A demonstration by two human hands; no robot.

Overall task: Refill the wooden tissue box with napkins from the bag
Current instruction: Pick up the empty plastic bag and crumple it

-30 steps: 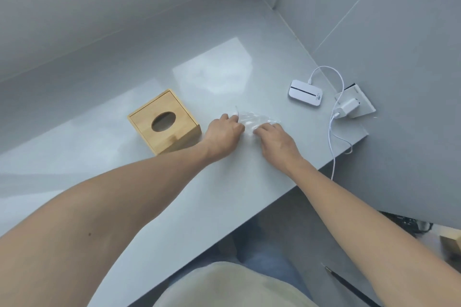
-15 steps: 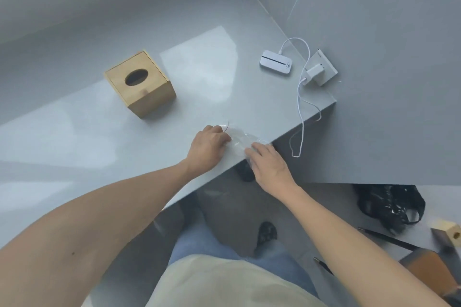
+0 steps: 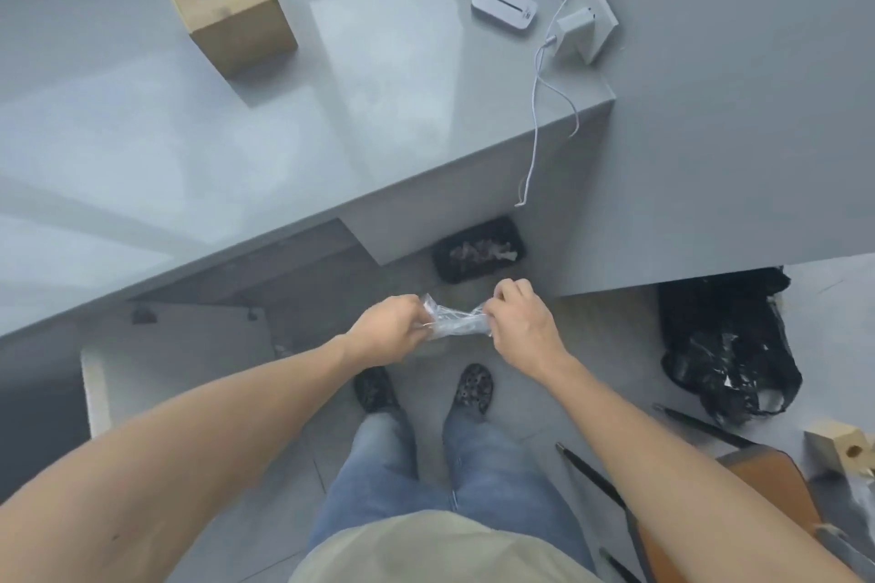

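The wooden tissue box [image 3: 226, 4] stands on the grey counter [image 3: 236, 147] at the far left, its oval hole facing up and dark inside. Below the counter's edge, above the floor, I hold a crumpled clear plastic bag [image 3: 455, 323] between both hands. My left hand [image 3: 391, 332] grips its left end. The bag's right end is pinched in my right hand [image 3: 520, 321]. The bag looks flat; I cannot see napkins in it.
A white charger dock [image 3: 504, 6], a wall plug [image 3: 583, 23] and a dangling white cable [image 3: 537, 118] sit at the counter's right end. On the floor are a black bin with scraps [image 3: 478, 250], a black plastic bag [image 3: 724, 341], an open cabinet door [image 3: 180, 360] and my feet.
Both hands pulled the clear bag off the counter toward me and down past its edge. The view tilted down to the floor, so the box now sits far up the frame.
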